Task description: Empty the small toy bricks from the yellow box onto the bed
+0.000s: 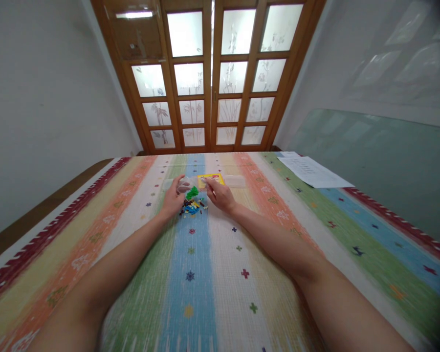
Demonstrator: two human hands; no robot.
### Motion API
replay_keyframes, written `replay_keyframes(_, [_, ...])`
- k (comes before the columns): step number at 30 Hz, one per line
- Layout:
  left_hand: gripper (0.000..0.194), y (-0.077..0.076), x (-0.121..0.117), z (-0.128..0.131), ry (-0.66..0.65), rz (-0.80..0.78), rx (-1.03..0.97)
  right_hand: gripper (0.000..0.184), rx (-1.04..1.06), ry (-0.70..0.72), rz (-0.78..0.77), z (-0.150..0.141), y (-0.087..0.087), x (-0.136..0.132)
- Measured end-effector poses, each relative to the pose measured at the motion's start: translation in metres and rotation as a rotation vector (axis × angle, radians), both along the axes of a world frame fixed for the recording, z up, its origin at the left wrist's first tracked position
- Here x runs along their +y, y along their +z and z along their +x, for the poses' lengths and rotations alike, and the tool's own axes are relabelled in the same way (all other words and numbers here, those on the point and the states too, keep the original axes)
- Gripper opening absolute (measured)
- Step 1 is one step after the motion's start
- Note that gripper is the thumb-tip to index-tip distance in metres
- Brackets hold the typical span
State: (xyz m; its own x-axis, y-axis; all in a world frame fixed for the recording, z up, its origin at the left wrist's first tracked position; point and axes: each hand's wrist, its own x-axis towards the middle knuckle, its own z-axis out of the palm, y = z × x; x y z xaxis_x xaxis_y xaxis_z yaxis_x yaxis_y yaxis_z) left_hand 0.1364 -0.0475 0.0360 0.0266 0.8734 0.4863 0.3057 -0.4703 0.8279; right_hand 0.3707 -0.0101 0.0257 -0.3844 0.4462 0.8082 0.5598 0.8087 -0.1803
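Observation:
A small clear plastic bag (pixel 186 183) is stretched between my hands over the middle of the table. My left hand (pixel 173 197) grips its left side. On the other side, my right hand (pixel 220 194) has its fingers bent and pinched at the bag's right edge. Green building-block pieces (pixel 192 192) lie at the bag's lower edge; whether they are inside it or out I cannot tell. Just below is a loose pile of small blue, yellow, black and white building bricks (pixel 191 208). A yellow booklet (pixel 216 178) lies flat behind my right fingers, partly covered by them.
A clear plastic wrapper or tray (pixel 235 181) lies right of the booklet. White printed sheets (pixel 315 171) rest at the table's far right. A striped cloth (pixel 201 303) covers the table. Wooden glazed doors (pixel 210 73) stand beyond the far edge, with walls on both sides.

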Motion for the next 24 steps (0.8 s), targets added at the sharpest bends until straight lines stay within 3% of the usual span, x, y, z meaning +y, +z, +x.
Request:
replay_keyframes(4, [0.066,0.001,0.005,-0.009,-0.009,0.064,0.026,0.029,-0.050,0.063,0.059,0.001,-0.001,-0.003])
replay_keyframes(9, [0.052,0.012,0.002,-0.018,0.165,0.190,0.214,0.030,-0.102,0.133,0.144,0.002,0.002,-0.006])
replay_keyframes(12, [0.049,0.017,0.000,-0.020,0.206,0.244,0.277,0.031,-0.086,0.143,0.189,0.003,0.004,-0.006])
replay_keyframes(18, [0.045,0.015,0.001,-0.018,0.187,0.231,0.200,0.030,-0.071,0.169,0.188,0.003,0.009,-0.009])
replay_keyframes(20, [0.044,0.015,0.002,-0.014,0.113,0.167,0.062,0.029,-0.077,0.181,0.163,0.001,0.010,-0.011])
replay_keyframes(24, [0.051,0.016,0.000,0.002,-0.221,-0.036,-0.163,0.033,-0.112,0.109,0.086,-0.003,0.012,-0.014])
